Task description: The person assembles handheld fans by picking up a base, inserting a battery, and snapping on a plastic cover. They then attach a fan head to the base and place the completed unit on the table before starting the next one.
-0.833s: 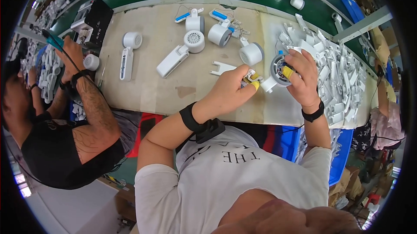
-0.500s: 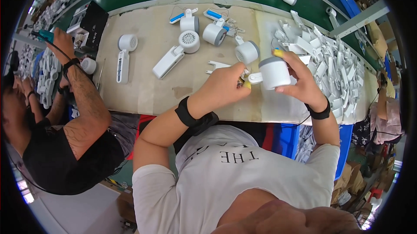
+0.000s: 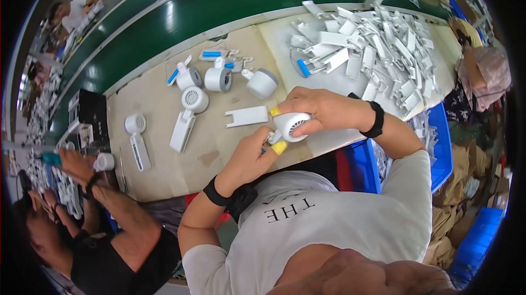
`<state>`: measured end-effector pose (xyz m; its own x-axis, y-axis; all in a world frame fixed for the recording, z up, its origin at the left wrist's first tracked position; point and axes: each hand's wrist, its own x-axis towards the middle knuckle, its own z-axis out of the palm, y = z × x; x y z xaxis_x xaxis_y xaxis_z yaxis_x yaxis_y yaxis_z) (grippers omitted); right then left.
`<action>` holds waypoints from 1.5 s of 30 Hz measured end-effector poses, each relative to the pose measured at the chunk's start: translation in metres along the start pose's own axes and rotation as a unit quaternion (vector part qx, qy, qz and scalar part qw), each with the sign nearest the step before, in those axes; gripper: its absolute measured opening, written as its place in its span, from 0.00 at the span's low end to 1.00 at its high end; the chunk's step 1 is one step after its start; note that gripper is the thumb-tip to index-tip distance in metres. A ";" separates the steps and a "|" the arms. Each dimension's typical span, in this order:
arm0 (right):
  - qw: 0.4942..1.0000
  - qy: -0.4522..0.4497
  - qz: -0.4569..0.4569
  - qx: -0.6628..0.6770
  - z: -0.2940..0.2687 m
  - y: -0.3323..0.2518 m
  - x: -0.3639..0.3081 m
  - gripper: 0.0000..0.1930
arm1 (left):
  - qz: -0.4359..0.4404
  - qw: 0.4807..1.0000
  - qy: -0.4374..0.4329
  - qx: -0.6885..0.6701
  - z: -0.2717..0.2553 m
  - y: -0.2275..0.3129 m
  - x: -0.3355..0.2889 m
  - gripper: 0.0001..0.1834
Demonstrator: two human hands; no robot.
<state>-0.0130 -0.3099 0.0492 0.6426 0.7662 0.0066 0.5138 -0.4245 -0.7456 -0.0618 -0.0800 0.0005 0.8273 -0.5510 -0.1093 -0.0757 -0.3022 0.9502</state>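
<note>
A white fan head [image 3: 287, 124] with a slotted vent face is between my two hands, over the near part of the table. My right hand [image 3: 331, 110] is closed around it from the right, thumb on the vent face. My left hand [image 3: 245, 159] pinches the short neck at its lower left; what else its fingers cover is hidden. Yellow wraps cover some of my fingertips. Just left of the fan head lies a white handle shell [image 3: 247, 116]. Farther back sit several fan heads, one of them a white fan head [image 3: 262, 83] with a grey rim.
A heap of white handle shells [image 3: 378, 48] covers the table's right side. Assembled fans [image 3: 183, 130] lie to the left. Behind runs a green conveyor [image 3: 219, 10] carrying fan parts. A co-worker's arm [image 3: 126, 218] is at the left. Blue bins [image 3: 438, 147] stand by the right edge.
The fan head has been turned, so its vent face now shows instead of its grey rim. Both hands have come nearer my body. The whole view has swung, shifting the table leftward.
</note>
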 end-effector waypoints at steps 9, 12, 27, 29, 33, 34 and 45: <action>0.974 0.206 0.037 -0.085 -0.020 0.063 -0.046 0.15 | 0.025 0.910 0.032 -0.412 0.006 -0.017 0.000 0.11; 0.886 0.219 0.054 -0.406 -0.048 0.087 -0.076 0.18 | 0.024 0.877 0.095 -0.471 -0.008 -0.010 0.009 0.17; 0.738 0.437 0.218 0.465 0.023 0.065 -0.077 0.17 | 0.069 0.858 0.125 -0.494 -0.004 -0.029 0.033 0.16; 0.752 0.378 0.283 0.459 0.029 0.080 -0.088 0.20 | 0.068 0.844 0.147 -0.512 -0.002 -0.031 0.034 0.15; 0.880 0.288 0.248 -0.285 0.032 0.047 -0.077 0.28 | 0.040 0.845 0.180 -0.502 -0.003 -0.037 0.033 0.15; 0.901 0.236 0.166 -0.323 0.030 0.045 -0.071 0.28 | 0.040 0.842 0.176 -0.509 -0.002 -0.039 0.032 0.15; 0.932 0.341 0.004 -0.124 0.040 0.001 -0.013 0.26 | 0.093 0.804 0.277 -0.517 0.024 -0.035 0.040 0.14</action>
<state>-0.0437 -0.3010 0.0214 0.8157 0.3141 0.4859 0.5683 -0.5926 -0.5709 -0.0394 -0.1104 -0.0446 0.9980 0.0067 -0.0624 0.0390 0.7124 0.7007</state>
